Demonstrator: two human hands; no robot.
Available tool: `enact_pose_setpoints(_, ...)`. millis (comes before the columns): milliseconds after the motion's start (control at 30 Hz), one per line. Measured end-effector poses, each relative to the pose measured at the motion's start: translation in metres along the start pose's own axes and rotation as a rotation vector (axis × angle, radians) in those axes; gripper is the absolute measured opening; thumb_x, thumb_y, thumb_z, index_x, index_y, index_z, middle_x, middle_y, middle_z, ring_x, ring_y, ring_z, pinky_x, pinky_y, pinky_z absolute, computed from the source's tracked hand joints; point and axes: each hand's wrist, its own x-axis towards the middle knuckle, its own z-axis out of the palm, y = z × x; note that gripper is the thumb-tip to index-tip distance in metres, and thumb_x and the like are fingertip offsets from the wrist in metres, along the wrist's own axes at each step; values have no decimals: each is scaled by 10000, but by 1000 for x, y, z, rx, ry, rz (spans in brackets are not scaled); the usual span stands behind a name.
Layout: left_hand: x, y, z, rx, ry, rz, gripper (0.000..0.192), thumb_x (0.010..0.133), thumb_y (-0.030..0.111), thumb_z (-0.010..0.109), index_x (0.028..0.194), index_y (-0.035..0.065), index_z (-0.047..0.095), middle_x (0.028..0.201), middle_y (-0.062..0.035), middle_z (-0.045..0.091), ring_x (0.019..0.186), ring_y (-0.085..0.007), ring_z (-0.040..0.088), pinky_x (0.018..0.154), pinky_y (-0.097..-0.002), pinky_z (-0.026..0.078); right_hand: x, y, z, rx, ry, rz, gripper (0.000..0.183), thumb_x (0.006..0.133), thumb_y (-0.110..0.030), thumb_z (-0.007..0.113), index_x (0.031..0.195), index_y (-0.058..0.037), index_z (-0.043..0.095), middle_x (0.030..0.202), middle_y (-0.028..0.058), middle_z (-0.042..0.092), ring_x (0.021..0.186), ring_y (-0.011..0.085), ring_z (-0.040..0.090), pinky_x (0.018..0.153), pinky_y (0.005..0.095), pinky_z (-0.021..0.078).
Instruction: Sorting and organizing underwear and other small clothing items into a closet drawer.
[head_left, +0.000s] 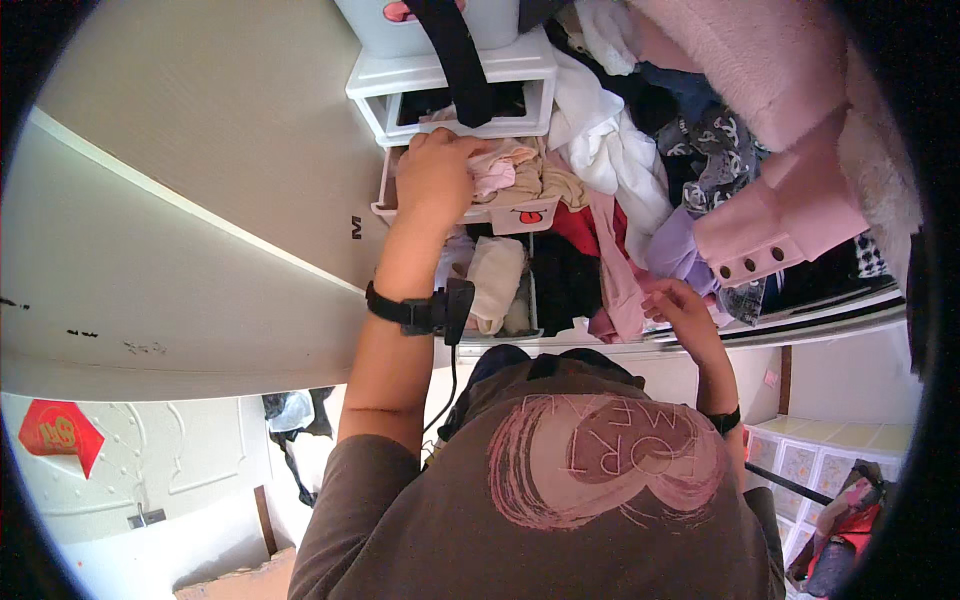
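Note:
My left hand (437, 174) reaches over an open plastic drawer (480, 214) full of beige and pink clothes (525, 174); its fingertips are at the clothes and the drawer's inner part, and whether they grip any is hidden. Above stands a white drawer unit (450, 79) with dark items inside, a black strap (454, 60) hanging over its front. Below the drawer, a bin holds a rolled cream cloth (496, 281). On the right, my right hand (679, 307) hovers with bent fingers beside a pink garment (619, 277) and a purple garment (679, 247), holding nothing visible.
White cloth (607, 142) and dark clothes are heaped right of the drawers. A pink coat (784, 202) with buttons hangs at the right. The cabinet's bottom track (825, 319) runs before the heap. A large pale panel (225, 165) stands at the left.

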Motion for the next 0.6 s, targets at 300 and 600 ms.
enact_pose_setpoints(300, -1, -17, -22, -331, 146, -69, 204, 794, 78, 623, 987, 33, 672, 955, -152, 624, 812, -305, 618, 727, -369, 501, -21, 5, 11, 0, 89, -1, 251, 943, -209, 549, 1101, -15, 575, 902, 63, 643, 812, 134, 599, 742, 266, 478)
enact_pose_setpoints(600, -4, 19, -53, -448, 436, -106, 151, 806, 69, 610, 945, 29, 654, 956, -126, 598, 855, -294, 578, 737, -359, 475, -4, -58, 70, 79, -4, -133, 333, 902, -117, 602, 1207, -13, 519, 974, 70, 617, 796, 107, 589, 704, 261, 482)
